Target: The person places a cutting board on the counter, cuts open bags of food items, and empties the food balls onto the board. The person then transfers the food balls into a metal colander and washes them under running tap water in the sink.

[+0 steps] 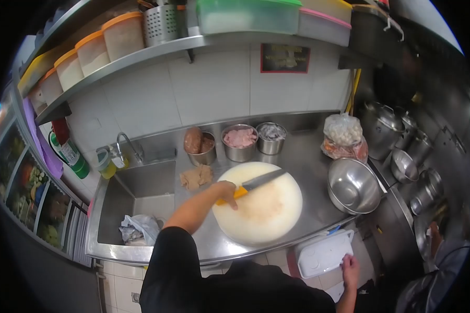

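Note:
A large round white cutting board (269, 221) lies on the steel counter. My left hand (226, 194) grips the yellow handle of a kitchen knife (263, 180), whose broad blade lies across the upper part of the board, pointing right. Faint brownish stains mark the board's middle. Low at the right, off the counter, hangs my right hand (351, 267) with its fingers curled; whatever it may hold is too small to make out. It is near a white lidded box (326, 254) below the counter's front edge.
Behind the board stand steel pots with brown meat (194, 141), pink meat (240, 139) and greyish pieces (271, 131). Brown matter (197, 177) lies nearby. A sink (109, 208) holds a plastic bag (141, 229). At right are a steel bowl (354, 186) and filled bags (343, 130). A shelf (136, 58) runs above.

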Available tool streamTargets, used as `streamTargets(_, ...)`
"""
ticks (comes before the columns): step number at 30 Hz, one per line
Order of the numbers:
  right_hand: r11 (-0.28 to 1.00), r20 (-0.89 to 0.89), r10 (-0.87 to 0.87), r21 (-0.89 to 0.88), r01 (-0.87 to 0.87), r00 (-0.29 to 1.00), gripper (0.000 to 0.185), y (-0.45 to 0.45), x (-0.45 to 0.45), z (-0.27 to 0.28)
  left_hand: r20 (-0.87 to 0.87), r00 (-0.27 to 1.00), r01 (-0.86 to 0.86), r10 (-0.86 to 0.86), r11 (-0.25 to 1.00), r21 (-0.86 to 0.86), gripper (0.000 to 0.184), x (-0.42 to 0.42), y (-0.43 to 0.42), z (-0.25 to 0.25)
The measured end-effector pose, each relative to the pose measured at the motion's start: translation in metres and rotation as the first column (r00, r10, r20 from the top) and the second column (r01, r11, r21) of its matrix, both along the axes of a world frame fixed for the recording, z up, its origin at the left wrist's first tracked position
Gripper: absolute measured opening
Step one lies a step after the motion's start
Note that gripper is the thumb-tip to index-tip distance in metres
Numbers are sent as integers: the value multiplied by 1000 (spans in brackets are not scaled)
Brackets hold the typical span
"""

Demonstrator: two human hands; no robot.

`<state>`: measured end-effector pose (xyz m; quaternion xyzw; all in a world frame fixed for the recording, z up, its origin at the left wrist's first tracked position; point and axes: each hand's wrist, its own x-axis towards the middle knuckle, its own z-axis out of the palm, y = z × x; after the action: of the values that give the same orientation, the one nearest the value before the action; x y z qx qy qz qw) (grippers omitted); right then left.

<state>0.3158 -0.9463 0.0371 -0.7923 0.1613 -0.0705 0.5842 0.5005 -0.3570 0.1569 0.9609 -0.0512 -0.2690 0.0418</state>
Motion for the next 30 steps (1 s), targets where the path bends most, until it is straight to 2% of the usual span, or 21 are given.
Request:
streamTargets(2,995,101,95,-32,-93,990,33,40,40,43,62,998,-20,25,997,-74,81,-3,1,-5)
streamTargets(3,971,140,229,-106,-215,963,33,60,60,62,69,996,-50,55,996,-68,80,-8,0,-3)
streamTargets(4,965,122,256,-82,-247,959,33,84,68,78,67,997,-43,47,997,-59,79,-11,3,-3)
streamTargets(5,950,95,311,-29,-310,946,33,97,83,78,146,986,-64,83,990,-129,79,-9,14,-21)
streamTargets(6,932,103,341,-169,-322,934,39,129,74,116,108,992,-55,66,993,-109,80,-15,11,-6)
streamTargets(7,925,111,374,-121,-361,921,39,130,92,84,89,991,-84,98,985,-150,83,-15,11,-5)
streamTargets(8,910,51,384,-187,-369,922,45,144,91,91,106,990,-68,97,966,-250,81,-2,29,-34)
streamTargets(9,908,10,388,-175,-380,922,46,158,84,103,104,981,-117,164,927,-356,80,-3,30,-41)
streamTargets(11,872,-14,440,-231,-431,898,48,167,79,92,212,960,-146,181,975,-168,77,-20,3,-12)
streamTargets(13,848,-78,449,-278,-452,890,49,168,75,68,187,966,-125,176,958,-257,74,-21,6,-16)
streamTargets(19,895,-235,311,-254,-367,921,55,109,24,-4,245,961,-70,126,972,-224,62,-12,12,-26)
streamTargets(21,926,-212,150,-313,-212,966,54,77,-3,-62,226,964,-83,136,970,-231,63,-5,15,-31)
streamTargets(23,934,-382,123,-266,-236,916,53,41,-44,-80,193,962,-145,192,962,-231,63,-4,17,-34)
streamTargets(25,870,-482,92,-387,-306,871,52,-2,-84,-170,160,945,-247,287,942,-228,62,4,12,-31)
streamTargets(26,668,-557,154,-550,-501,816,33,-20,-119,-194,145,935,-289,323,933,-214,64,-1,-7,-13)
streamTargets(28,911,-717,-137,-362,-197,683,26,-35,-195,-200,116,907,-381,405,907,-180,69,-26,-46,20)
streamTargets(30,950,-808,-310,-283,131,502,24,-40,-256,-207,179,888,-366,425,885,-288,75,4,-6,-28)
